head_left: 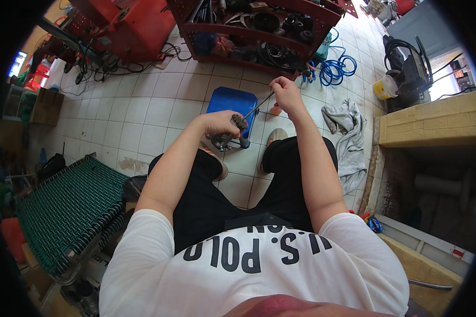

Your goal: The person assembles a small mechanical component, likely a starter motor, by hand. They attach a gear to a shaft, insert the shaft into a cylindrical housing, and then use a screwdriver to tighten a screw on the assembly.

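My left hand [220, 122] is closed around a small dark metal part [239, 123], with the fingers curled under it. A thin dark rod [257, 106] slants up from that part to my right hand [287, 96], which pinches its far end. Whether the rod enters the part or only touches it, I cannot tell. Beneath my hands stands a low blue stool [228, 100]. Another metal piece [223, 141] shows just below my left hand, partly hidden. Close under my right hand is a small reddish object [275, 110], too small to name.
A red tool cart [206, 45] loaded with parts stands ahead, beside a red machine [137, 31]. Coiled blue hose [336, 68] and a grey cloth [349, 137] lie on the tiled floor to the right. A green woven seat [71, 206] is at left.
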A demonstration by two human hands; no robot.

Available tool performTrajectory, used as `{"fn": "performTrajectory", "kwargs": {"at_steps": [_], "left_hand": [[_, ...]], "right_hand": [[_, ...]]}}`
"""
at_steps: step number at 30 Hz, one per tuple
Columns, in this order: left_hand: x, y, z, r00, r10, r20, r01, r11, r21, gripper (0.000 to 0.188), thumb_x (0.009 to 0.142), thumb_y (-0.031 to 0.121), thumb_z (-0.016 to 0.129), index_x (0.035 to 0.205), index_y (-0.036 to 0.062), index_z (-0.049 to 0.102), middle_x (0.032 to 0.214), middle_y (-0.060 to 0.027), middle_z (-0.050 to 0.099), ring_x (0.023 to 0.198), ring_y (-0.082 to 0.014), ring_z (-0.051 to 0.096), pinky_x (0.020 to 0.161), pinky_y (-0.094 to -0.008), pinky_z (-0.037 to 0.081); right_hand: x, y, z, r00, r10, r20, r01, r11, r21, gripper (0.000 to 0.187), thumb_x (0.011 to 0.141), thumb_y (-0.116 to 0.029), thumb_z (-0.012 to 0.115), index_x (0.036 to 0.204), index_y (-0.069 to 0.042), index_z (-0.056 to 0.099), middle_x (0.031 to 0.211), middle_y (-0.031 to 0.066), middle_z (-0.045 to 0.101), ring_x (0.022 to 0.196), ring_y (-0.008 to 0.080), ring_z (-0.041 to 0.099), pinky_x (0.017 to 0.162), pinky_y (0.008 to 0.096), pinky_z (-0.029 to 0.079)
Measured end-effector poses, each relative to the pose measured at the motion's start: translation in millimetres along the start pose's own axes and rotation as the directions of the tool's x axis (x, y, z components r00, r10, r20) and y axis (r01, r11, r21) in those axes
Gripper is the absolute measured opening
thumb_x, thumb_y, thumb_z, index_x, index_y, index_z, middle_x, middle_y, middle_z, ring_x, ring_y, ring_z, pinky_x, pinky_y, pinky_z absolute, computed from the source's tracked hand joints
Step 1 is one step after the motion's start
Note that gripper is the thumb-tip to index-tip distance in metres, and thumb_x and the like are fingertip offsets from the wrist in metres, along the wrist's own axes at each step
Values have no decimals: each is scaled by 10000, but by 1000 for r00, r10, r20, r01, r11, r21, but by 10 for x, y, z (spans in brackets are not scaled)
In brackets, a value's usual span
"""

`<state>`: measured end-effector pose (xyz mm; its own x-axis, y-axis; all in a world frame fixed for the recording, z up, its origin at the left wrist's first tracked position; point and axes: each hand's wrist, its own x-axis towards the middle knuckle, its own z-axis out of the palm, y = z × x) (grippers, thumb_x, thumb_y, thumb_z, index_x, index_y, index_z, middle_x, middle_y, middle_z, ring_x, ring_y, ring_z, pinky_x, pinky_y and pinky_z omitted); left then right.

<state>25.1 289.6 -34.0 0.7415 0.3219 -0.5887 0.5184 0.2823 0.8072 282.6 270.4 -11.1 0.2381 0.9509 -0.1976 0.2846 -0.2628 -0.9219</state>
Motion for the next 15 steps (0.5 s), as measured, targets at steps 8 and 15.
{"fn": "performTrajectory", "kwargs": {"at_steps": [8,15], "left_hand": [[52,-61,-48,995,86,-55,-78,988,135,657,719,75,785,1348,12,609,1106,-91,696,966,-146,656,914,-298,522],[100,-125,-92,992,71,-100,-58,990,125,689,738,55,760,1401,28,575,1150,-97,684,1006,-161,666,913,-310,539]], "right_hand": [[2,4,14,1000,-13,-3,13,1000,5,214,957,-195,593,1010,-10,685,773,71,657,651,161,627,573,349,534],[0,-8,2,1000,11,-11,-11,1000,-2,222,959,-206,600,1011,-7,683,771,77,659,643,168,629,582,351,535]]}}
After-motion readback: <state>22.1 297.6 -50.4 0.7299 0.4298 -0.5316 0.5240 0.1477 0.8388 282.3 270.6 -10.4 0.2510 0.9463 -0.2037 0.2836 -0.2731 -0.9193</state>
